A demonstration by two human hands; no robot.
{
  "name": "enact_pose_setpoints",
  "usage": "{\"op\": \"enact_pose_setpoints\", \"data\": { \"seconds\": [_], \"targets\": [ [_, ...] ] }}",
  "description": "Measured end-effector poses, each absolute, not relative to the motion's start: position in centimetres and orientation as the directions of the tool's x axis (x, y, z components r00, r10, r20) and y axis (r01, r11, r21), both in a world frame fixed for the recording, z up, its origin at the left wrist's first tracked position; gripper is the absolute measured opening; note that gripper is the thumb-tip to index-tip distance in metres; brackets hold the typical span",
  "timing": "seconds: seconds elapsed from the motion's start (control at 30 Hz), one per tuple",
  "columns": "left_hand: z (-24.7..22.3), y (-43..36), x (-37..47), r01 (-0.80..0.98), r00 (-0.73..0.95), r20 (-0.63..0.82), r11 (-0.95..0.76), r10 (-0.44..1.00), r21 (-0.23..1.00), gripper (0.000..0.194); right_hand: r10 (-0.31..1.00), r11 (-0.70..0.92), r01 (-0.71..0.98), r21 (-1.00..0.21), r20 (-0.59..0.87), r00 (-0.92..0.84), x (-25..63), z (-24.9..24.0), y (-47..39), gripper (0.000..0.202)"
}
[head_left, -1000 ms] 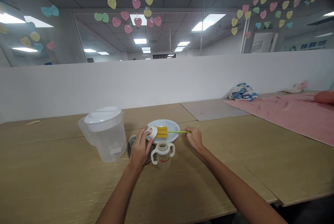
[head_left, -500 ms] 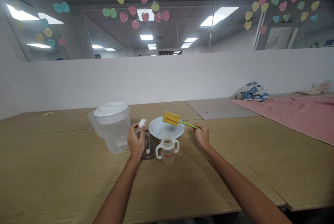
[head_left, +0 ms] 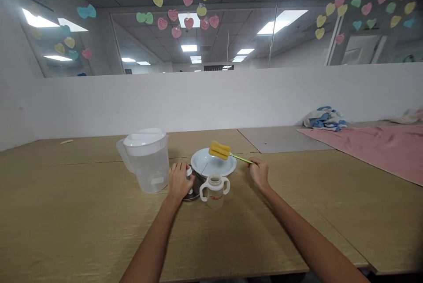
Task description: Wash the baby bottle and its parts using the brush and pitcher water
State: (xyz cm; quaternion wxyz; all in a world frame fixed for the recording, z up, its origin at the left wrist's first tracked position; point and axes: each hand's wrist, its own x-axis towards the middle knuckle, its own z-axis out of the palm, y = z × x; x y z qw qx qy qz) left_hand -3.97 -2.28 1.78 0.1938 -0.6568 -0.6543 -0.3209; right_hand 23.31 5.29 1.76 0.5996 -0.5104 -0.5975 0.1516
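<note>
Hands are set apart. The sponge brush (head_left: 220, 150) is gripped by its green handle (head_left: 241, 159) in the right hand (head_left: 259, 174), its long axis laid roughly ten to four o'clock, sponge end held over the plate (head_left: 198, 162). A white cap (head_left: 189, 172) is touched by the left hand (head_left: 179, 182) at the tray (head_left: 196, 192); whether it is pinched cannot be told. The two-handled bottle (head_left: 215, 196) is stood upright at the sponge's six o'clock, left hand nearer.
</note>
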Motion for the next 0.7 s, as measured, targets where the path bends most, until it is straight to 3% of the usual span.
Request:
{"op": "enact_pose_setpoints", "data": {
  "seconds": [0.2,0.7],
  "targets": [
    [1.71,-2.27,-4.31,0.982,-0.116,0.664,-0.017,0.739,0.190,0.008,0.786,0.439,0.428,-0.790,0.568,0.245,23.26,1.79,5.24,0.024],
    [1.43,-2.20,-4.39,0.984,-0.062,0.558,-0.044,0.828,0.174,0.011,0.784,0.439,0.453,-0.776,0.577,0.228,23.28,1.88,5.16,0.024]
  ]
}}
